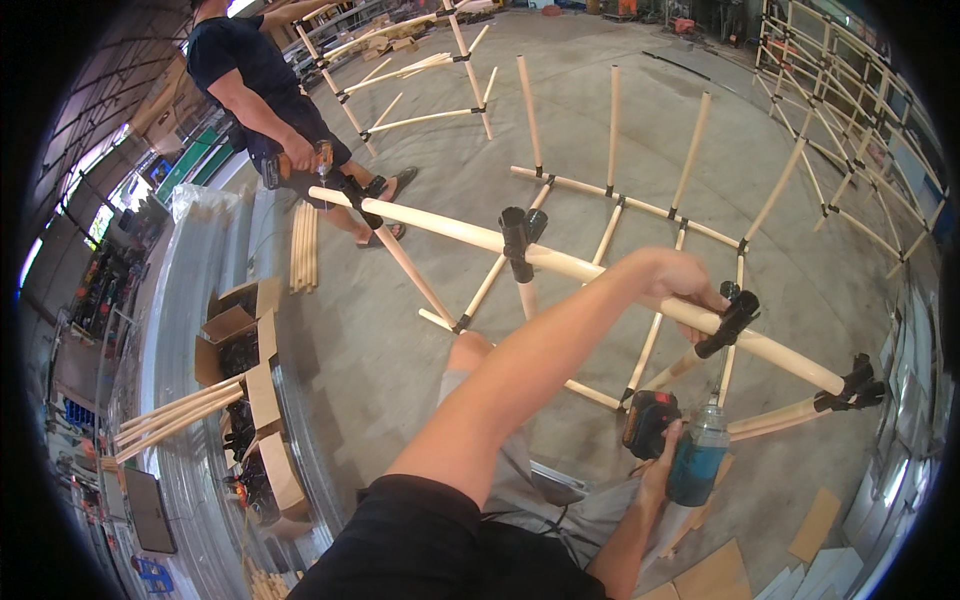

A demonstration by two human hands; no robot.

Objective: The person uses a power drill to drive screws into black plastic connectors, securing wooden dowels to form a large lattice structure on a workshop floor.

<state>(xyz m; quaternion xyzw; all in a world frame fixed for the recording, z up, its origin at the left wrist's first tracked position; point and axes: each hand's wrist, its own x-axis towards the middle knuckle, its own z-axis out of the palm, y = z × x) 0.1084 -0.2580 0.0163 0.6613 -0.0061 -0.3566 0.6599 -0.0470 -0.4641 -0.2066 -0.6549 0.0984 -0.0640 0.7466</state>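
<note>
A long cream pipe (430, 222) runs across in front of me, with several black pipe connectors along it. My left hand (684, 280) is closed round this pipe, its fingertips next to a black connector (728, 323). Low at the right, my right hand (660, 462) grips a teal cordless power driver (698, 468) with a black battery. The driver's tip points up, below that connector and apart from the pipe. Another black connector (518, 243) sits mid-pipe, and a pair of them (862, 385) caps its right end.
Upright cream pipes stand on a frame (590, 190) on the concrete floor. A person (235, 80) at the far left holds an orange-and-black driver (298, 165) by the pipe's left end. Open cartons (262, 385) of black parts are at left. Another pipe frame (850, 130) stands far right.
</note>
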